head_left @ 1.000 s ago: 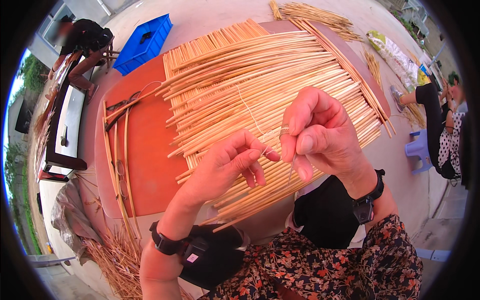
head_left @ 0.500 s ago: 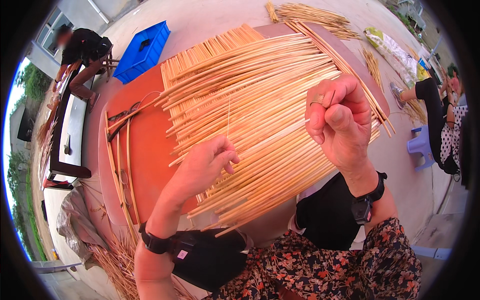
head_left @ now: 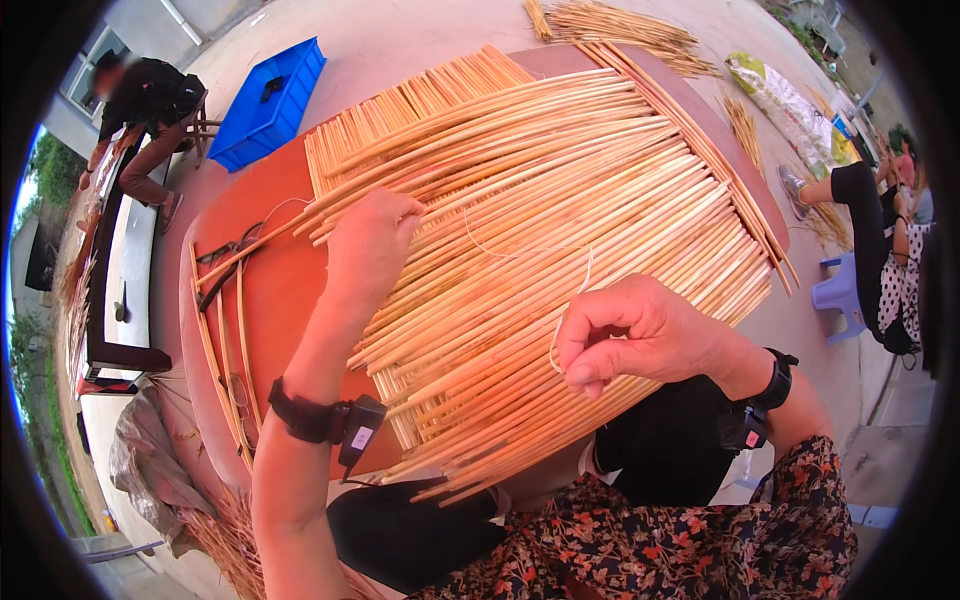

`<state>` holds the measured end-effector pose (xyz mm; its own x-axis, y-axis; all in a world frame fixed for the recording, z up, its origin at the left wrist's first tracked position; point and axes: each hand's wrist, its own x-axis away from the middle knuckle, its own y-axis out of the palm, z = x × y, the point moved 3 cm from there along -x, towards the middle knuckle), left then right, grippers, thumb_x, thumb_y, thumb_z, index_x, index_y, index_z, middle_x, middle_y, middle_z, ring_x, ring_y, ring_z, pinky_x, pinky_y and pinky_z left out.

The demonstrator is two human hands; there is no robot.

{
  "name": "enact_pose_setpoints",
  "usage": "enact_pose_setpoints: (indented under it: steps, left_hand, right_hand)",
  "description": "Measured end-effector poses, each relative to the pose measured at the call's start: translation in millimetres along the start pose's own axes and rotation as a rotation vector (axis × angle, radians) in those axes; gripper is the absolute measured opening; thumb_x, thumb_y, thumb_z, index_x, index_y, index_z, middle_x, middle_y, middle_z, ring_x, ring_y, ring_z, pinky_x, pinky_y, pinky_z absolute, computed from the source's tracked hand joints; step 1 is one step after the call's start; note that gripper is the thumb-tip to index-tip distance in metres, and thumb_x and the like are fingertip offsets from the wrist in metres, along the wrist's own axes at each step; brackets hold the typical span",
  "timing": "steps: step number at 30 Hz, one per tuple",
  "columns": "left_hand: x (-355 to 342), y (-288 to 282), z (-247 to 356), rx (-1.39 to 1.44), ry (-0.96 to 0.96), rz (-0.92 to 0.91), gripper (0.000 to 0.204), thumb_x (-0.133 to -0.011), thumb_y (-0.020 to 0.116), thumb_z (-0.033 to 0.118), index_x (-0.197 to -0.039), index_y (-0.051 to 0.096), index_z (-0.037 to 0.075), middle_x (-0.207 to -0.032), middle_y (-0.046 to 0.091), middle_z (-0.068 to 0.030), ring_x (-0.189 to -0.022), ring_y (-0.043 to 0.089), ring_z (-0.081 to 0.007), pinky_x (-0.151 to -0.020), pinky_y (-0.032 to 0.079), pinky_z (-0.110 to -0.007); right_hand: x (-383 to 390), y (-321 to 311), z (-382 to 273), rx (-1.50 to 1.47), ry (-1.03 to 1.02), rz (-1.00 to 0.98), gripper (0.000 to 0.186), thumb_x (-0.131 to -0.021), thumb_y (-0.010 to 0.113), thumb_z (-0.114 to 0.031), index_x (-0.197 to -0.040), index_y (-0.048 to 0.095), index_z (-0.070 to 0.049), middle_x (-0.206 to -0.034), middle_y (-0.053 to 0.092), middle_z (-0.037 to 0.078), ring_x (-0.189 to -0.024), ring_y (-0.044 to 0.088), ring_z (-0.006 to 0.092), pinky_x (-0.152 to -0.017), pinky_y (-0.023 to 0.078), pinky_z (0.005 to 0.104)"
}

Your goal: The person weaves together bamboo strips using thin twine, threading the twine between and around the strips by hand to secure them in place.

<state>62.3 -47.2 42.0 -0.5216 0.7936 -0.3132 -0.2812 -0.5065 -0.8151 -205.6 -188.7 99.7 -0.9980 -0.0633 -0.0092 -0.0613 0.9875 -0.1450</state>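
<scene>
A mat of pale reed stalks (head_left: 560,290), laid side by side in a slanting sheet, spreads in front of me on a reddish-brown board. My left hand (head_left: 372,240) is over the mat's far left part, fingers closed; its fingertips face the stalks and whatever they hold is hidden. My right hand (head_left: 640,335), above the near right part, pinches a thin white thread (head_left: 587,270). From there the thread rises in a loop and lies slack across the stalks toward the middle of the mat.
Bare board (head_left: 280,300) shows at left, with scissors (head_left: 235,255) and loose reed strips on it. A blue crate (head_left: 265,110) stands beyond, near a bent-over person (head_left: 150,110). Reed bundles (head_left: 625,35) and a sack (head_left: 785,105) lie behind; a purple stool (head_left: 838,297) is at right.
My left hand has moved away from me and left, up the mat. My right hand has come down toward me and left. The thread now shows as a slack loop.
</scene>
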Motion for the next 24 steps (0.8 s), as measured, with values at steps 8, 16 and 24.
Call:
enact_pose_setpoints:
  steps: [8,16,24]
  left_hand:
    - [-6.6,25.0,-1.5,-0.157,-0.049,-0.045,0.01,-0.094,0.076,0.014,-0.1,0.077,0.007,-0.103,0.07,-0.0079,-0.098,0.07,-0.0308,-0.082,0.055,-0.043]
    - [-6.3,23.7,-3.3,-0.098,-0.061,-0.081,0.008,-0.095,0.075,0.014,-0.095,0.074,0.006,-0.103,0.065,-0.0091,-0.095,0.068,-0.0322,-0.08,0.055,-0.045]
    - [-4.5,27.7,-5.9,-0.051,-0.047,-0.029,0.014,-0.094,0.076,0.011,-0.106,0.074,0.007,-0.105,0.065,-0.0095,-0.097,0.069,-0.0326,-0.082,0.056,-0.045]
  right_hand:
    - [-57.7,-94.2,81.7,0.986,-0.112,0.544,0.008,-0.105,0.063,-0.007,-0.105,0.058,-0.001,-0.129,0.068,0.014,-0.144,0.054,0.0327,-0.115,0.047,0.0433]
    - [-79.7,-117.7,127.4,1.141,0.099,0.447,0.019,-0.109,0.056,-0.018,-0.111,0.054,0.0,-0.159,0.051,0.024,-0.152,0.043,0.0398,-0.124,0.039,0.0472]
    - [-80.0,-114.6,128.5,1.158,0.08,0.47,0.018,-0.109,0.056,-0.017,-0.113,0.055,0.001,-0.162,0.049,0.022,-0.153,0.043,0.0394,-0.122,0.041,0.0465]
